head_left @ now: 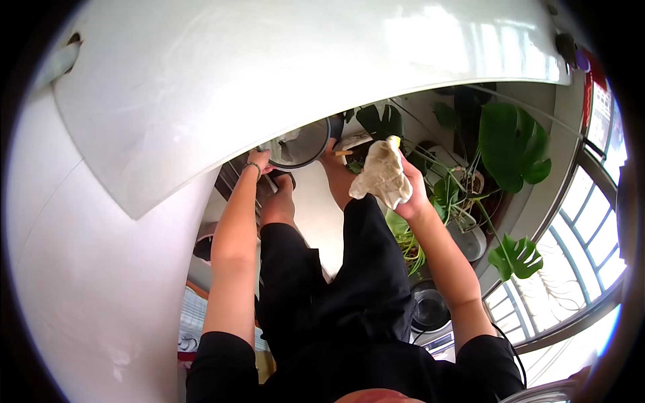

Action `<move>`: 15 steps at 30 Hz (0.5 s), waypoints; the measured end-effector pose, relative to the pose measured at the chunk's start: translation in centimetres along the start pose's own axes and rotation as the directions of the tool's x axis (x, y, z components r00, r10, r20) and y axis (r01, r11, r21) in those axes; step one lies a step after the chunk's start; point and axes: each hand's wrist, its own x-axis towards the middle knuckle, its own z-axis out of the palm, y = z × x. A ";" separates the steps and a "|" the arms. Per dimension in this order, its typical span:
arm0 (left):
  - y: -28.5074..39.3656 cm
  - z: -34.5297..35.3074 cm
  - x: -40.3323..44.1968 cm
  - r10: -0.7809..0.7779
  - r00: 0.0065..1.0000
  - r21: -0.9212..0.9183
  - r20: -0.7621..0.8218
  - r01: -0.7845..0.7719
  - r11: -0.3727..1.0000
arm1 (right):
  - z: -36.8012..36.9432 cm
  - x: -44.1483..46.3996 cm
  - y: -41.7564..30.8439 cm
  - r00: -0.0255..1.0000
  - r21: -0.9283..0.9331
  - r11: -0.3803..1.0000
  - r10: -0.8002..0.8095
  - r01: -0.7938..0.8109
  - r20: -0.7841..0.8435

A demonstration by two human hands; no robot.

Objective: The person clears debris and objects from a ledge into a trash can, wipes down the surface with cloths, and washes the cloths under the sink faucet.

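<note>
My left hand [261,160] is closed on the dark rim of a round bin [310,161], which sits partly under a glossy white surface. Pale crumpled material [285,146] shows inside it, too indistinct to name. Raised over my knee, my right hand [415,191] grips a crumpled beige cloth [381,173]. The cloth hangs bunched to the left of my fingers, and a small yellow bit shows at its top edge. The cloth and the bin are apart.
The glossy white surface [302,60] spans the top of the view. Potted plants with big split leaves [514,148] crowd the right, beside a barred window [571,235]. A dark round bowl [430,305] lies by my right leg. Pale floor [319,215] shows between my feet.
</note>
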 end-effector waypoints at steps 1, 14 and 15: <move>-0.3 -0.5 0.4 0.036 0.999 0.057 -0.014 -0.035 0.998 | -0.4 -1.1 0.1 0.995 0.047 0.998 0.035 -0.030 -0.098; -5.4 -3.0 -16.7 0.647 0.756 0.709 -0.098 -0.404 0.578 | -7.7 -20.5 6.6 0.917 0.296 0.890 -0.258 0.348 -0.303; -6.1 -3.6 -19.4 0.705 0.707 0.710 -0.046 -0.474 0.521 | -8.9 -22.6 7.3 0.911 0.362 0.852 -0.274 0.379 -0.309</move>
